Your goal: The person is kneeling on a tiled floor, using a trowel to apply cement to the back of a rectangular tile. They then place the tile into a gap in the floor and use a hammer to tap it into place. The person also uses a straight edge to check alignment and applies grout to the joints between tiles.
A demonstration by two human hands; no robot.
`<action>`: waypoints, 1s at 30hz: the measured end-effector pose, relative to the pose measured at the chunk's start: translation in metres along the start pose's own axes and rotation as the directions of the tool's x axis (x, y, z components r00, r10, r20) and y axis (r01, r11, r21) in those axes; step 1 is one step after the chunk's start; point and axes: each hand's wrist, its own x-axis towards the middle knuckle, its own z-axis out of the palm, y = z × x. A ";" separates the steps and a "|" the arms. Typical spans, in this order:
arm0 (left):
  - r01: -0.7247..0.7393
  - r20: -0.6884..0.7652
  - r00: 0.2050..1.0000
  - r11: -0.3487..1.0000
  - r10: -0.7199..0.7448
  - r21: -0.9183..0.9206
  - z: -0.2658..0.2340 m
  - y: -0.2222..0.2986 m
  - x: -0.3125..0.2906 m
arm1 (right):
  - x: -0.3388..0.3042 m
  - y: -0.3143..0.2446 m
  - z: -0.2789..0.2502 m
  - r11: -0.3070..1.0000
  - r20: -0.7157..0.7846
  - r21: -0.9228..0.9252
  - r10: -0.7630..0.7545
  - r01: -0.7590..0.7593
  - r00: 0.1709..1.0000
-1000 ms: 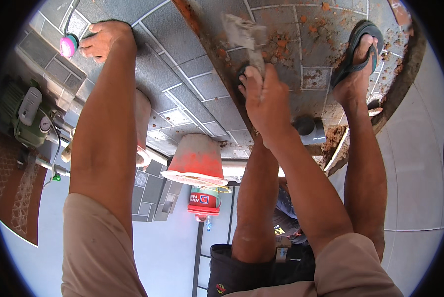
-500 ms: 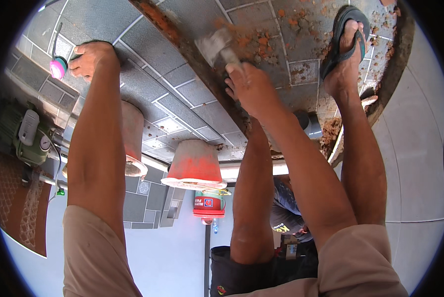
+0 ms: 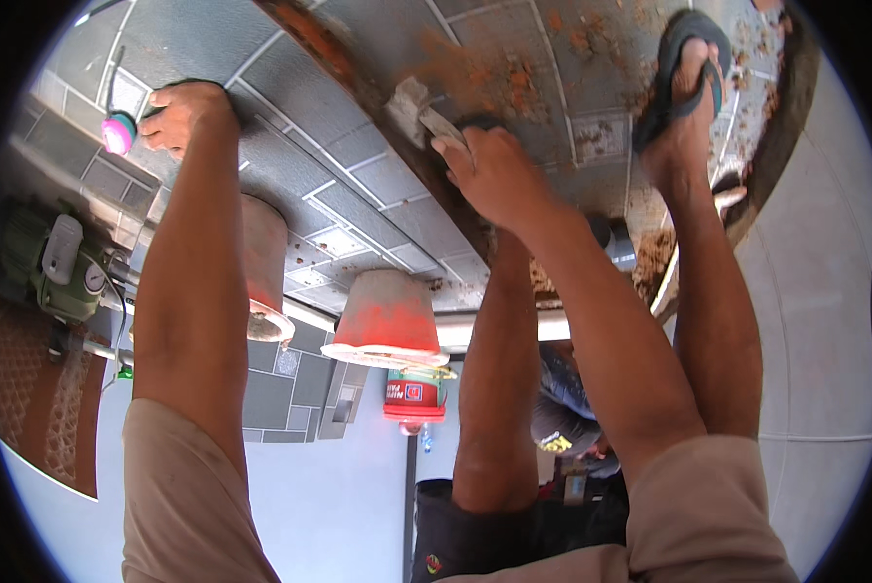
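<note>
My left hand (image 3: 191, 115) leans on the grey tiled surface (image 3: 290, 87) at the upper left, its fingers apart and holding nothing visible. Close to its fingertips is a small pink and green object (image 3: 119, 132) with a dark cord. My right hand (image 3: 494, 170) is closed around the handle of a hand tool with a flat, pale, dirt-caked head (image 3: 410, 109); I cannot tell whether it is a scraper or a brush. The head is at the rusty brown ledge edge (image 3: 358, 87), beside orange-brown crumbs (image 3: 513, 87) on the tiles.
Red-stained buckets (image 3: 385, 316) stand near the middle left, with a red paint pail (image 3: 414, 394) beyond. A green pump with a gauge (image 3: 62, 267) is at far left. My sandalled foot (image 3: 690, 78) rests at upper right, near a curved dirty rim (image 3: 781, 117). Another person (image 3: 562, 408) is partly hidden.
My right hand has shifted slightly, and the tool's head has moved down and left onto the ledge edge. My left hand stays in place.
</note>
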 end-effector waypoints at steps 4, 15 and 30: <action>-0.018 -0.041 0.999 0.996 0.022 0.085 0.000 -0.007 0.010 | -0.015 -0.022 0.002 0.957 -0.117 0.273 0.135 -0.099 0.984; 0.027 -0.006 1.000 0.999 -0.027 0.039 -0.005 -0.003 0.001 | -0.006 -0.018 0.018 0.927 -0.093 0.329 0.221 -0.179 0.971; -0.030 -0.054 0.998 0.998 0.033 0.057 0.011 -0.011 0.015 | 0.003 0.009 0.028 0.898 -0.082 0.439 0.059 -0.017 0.995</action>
